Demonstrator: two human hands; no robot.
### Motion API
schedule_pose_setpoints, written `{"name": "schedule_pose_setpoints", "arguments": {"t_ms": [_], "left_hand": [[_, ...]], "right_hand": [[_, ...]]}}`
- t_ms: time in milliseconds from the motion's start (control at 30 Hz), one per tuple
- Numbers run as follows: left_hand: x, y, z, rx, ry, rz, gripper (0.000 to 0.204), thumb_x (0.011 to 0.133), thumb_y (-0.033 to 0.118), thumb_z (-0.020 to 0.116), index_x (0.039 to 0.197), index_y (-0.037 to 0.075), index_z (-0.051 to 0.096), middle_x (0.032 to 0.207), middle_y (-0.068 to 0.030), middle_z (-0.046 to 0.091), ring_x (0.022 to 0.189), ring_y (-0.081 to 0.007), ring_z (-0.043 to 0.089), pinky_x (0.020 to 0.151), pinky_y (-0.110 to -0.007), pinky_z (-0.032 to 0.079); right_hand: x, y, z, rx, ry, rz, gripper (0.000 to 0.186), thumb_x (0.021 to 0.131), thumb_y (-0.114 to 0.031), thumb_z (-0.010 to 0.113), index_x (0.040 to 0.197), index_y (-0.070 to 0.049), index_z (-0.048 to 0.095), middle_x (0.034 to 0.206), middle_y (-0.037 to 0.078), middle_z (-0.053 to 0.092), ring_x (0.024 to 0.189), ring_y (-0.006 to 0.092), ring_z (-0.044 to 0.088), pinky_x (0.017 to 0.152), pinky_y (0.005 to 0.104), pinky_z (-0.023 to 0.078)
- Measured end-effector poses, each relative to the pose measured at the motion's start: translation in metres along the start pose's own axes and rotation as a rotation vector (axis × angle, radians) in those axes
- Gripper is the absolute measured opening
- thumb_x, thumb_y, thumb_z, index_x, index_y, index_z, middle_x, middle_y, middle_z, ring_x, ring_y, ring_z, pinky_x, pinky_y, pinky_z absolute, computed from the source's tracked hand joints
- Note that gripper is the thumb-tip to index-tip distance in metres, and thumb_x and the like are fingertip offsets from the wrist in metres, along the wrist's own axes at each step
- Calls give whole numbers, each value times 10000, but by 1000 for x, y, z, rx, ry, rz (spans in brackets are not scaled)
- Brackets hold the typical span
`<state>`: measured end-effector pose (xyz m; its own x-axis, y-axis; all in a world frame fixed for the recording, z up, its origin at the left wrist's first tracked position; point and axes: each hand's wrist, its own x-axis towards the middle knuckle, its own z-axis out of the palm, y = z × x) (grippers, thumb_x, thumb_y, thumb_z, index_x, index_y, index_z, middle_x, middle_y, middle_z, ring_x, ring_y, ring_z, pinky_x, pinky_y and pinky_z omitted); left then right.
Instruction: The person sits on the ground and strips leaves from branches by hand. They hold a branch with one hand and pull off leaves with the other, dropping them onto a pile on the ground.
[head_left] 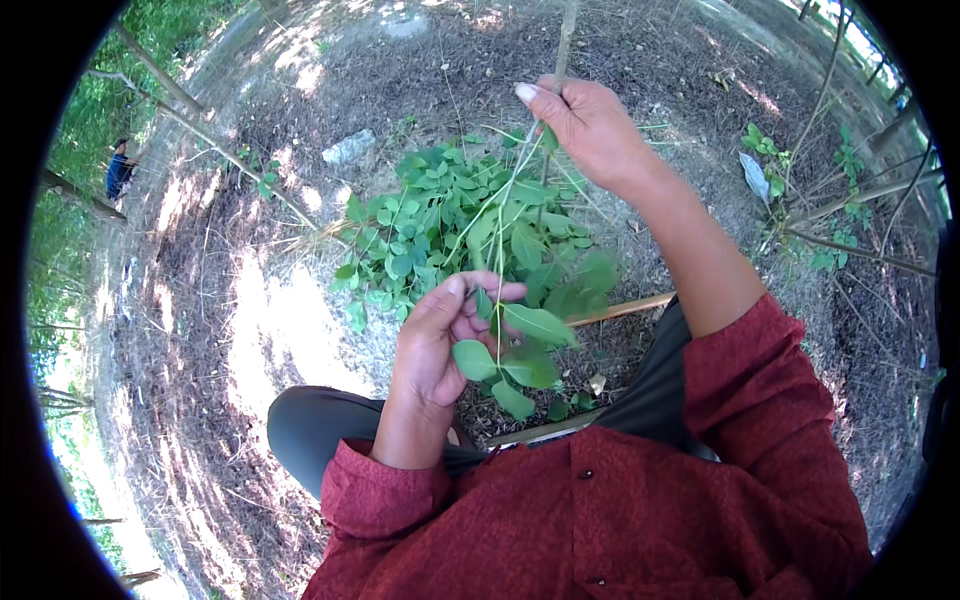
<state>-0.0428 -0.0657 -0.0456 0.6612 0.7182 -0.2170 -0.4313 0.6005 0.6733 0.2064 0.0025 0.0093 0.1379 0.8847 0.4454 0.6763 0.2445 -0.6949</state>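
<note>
I have the right hand (pixel 592 122) shut at the top, thumb pressed down, around a stick (pixel 565 45) and the upper end of the sprig (pixel 538 324). From there the sprig hangs toward me, in front of the leaf pile (pixel 400 225) on the ground (pixel 300 330). Its lower leaves reach the left hand (pixel 432 345), which is half curled beside the stem, palm turned toward it; from this view I cannot tell whether the fingers pinch the stem or only cradle a leaf.

To handle this well, I would let the right hand do the anchoring, firm but without crushing, since the stem looks thin and likely to bend or snap. The left should be the light one, fingertips close to the stem so that any pull runs along it and not sideways. The leaves look soft and could tear if squeezed. I should also hold the sprig forward of the pile, where its leaves can be told from those behind, and clear of the wood strip (pixel 620 308) near the knee.
</note>
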Motion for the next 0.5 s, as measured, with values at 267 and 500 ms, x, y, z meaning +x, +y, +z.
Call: {"name": "schedule_pose_setpoints", "arguments": {"t_ms": [267, 500], "left_hand": [[-4, -9, 11, -227, -236, 10, 548, 951, 437, 421, 1270, -7, 455, 993, -181, 596, 538, -133, 496, 443, -225, 373], [-5, -12, 5, -305, -223, 28, 475, 939, 297, 491, 1271, -36, 426, 628, -13, 439, 488, -123, 416, 456, -263, 347]], "right_hand": [[-6, -4, 7, 85, -66, -3, 485, 928, -439, 517, 755, 12, 557, 689, 20, 491, 668, 128, 457, 643, 281, 404], [-2, 5, 7, 88, -15, -8, 500, 902, -493, 503, 843, -12, 628, 670, 140, 589, 655, 301, 588, 645, 394, 457]]}}
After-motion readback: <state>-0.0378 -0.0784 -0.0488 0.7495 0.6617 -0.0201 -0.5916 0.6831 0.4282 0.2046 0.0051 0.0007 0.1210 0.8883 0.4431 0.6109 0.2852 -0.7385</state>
